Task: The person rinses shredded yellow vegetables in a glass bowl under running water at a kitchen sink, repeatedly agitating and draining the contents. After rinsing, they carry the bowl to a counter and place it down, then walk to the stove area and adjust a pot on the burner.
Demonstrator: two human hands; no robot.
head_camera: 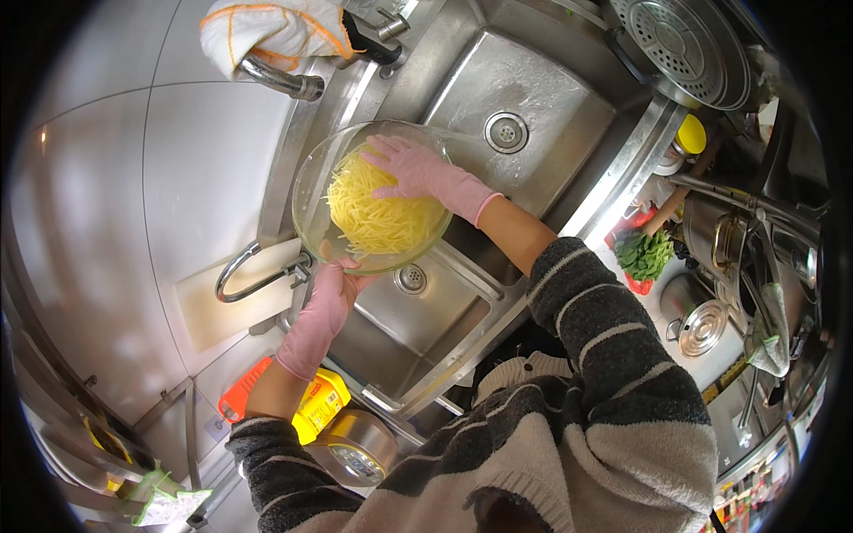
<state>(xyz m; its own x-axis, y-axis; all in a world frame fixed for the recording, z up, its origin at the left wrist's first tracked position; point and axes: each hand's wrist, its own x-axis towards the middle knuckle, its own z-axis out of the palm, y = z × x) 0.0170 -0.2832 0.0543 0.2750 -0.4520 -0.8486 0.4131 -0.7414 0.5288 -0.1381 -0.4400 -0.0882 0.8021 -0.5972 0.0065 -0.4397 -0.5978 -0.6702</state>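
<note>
A clear glass bowl (308, 200) is held over the divider of a two-basin steel sink. Thin pale-yellow shreds, apparently potato (380, 216), are heaped inside it. My left hand (333, 290), in a pink glove, grips the bowl's near-left rim, its fingers partly hidden below the glass. Also gloved in pink, my right hand (413, 170) lies palm down on top of the shreds with its fingers spread. The larger basin (526, 86), wet around its drain, is just right of the bowl. Below the bowl shows the smaller basin (413, 320).
A cloth-draped faucet (286, 78) juts in at the upper left; a curved faucet (233, 286) stands left of the bowl. A yellow package (323, 403) and a round steel container (363, 436) sit by my left forearm. A steamer (666, 40) is at upper right, leafy greens (643, 254) at right.
</note>
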